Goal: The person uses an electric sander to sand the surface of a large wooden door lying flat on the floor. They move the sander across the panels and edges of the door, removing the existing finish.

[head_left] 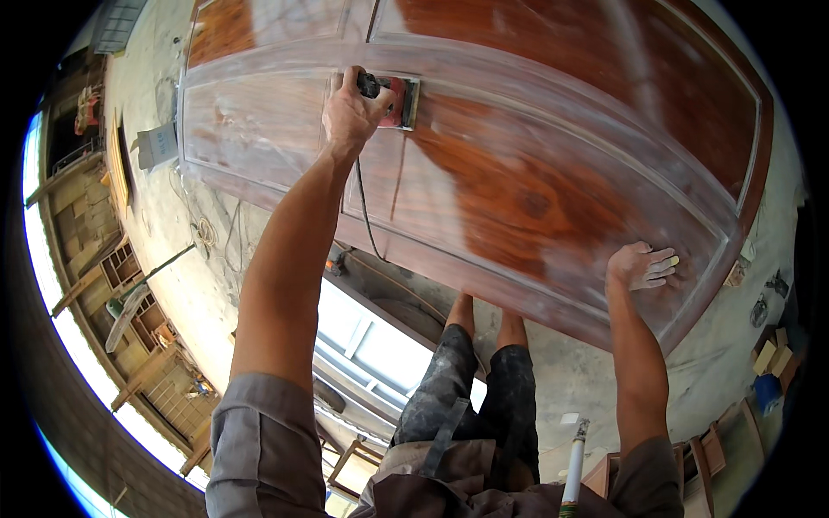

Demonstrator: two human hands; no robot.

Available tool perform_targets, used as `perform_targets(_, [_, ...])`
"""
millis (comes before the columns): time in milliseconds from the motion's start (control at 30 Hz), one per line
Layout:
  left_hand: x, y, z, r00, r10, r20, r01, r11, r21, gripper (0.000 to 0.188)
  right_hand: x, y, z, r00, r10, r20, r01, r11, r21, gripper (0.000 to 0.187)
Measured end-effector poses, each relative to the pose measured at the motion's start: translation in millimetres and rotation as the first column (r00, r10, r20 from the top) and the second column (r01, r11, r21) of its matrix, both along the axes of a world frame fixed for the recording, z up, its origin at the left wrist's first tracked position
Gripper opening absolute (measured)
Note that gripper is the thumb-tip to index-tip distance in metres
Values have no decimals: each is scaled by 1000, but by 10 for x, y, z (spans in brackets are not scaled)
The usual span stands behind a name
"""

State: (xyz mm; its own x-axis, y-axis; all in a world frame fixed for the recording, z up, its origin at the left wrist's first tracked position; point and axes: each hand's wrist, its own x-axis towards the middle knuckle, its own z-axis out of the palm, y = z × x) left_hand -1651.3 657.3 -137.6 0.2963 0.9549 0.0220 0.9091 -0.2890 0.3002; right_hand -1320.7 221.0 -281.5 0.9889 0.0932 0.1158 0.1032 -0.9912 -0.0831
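A large reddish-brown wooden door (535, 194) with framed, recessed panels lies flat before me. Pale dust covers much of it, while glossy patches show on the panels. My left hand (352, 112) is closed round the black top of a red electric sander (399, 102), whose square base rests on the door near a panel's edge. A dark cord (363, 203) runs from the sander over the near edge. Lying on the dusty right part of the same panel is my right hand (643, 266), its whitened fingers stretched out and a bit of yellow at one fingertip.
Concrete floor (691, 380) surrounds the door. A grey box (156, 147) stands beyond its left end, with coiled cord (205, 231) nearby. Wooden frames (704, 457) and a blue container (766, 393) are at the right. A cigarette (573, 470) juts up at the lower edge.
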Motion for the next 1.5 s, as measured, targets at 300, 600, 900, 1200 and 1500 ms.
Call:
perform_targets(300, [915, -886, 91, 998, 59, 3, -58, 983, -172, 53, 50, -73, -66, 1000, 8, -29, -9, 998, -59, 71])
perform_targets(600, [1696, -1738, 236, 946, 236, 224, -110, 880, -463, 55, -223, 386, 1008, 504, 781, -368, -392, 586, 709, 92])
perform_targets(900, [2263, -1996, 270, 956, -204, 211, 293, 679, -673, 55, -404, 1286, 1065, 234, 941, -244, -910, 300, 285, 90])
perform_targets(1200, [-362, -1346, -445, 990, 64, 125, -31, 968, -250, 62, -969, 2023, 1623, 498, 810, -311, -772, 577, 267, 90])
perform_targets(1500, [-2431, -602, -688, 881, 270, -388, -465, 647, -605, 167, -1867, 3276, 1657, 119, 936, -332, -913, 235, 334, 78])
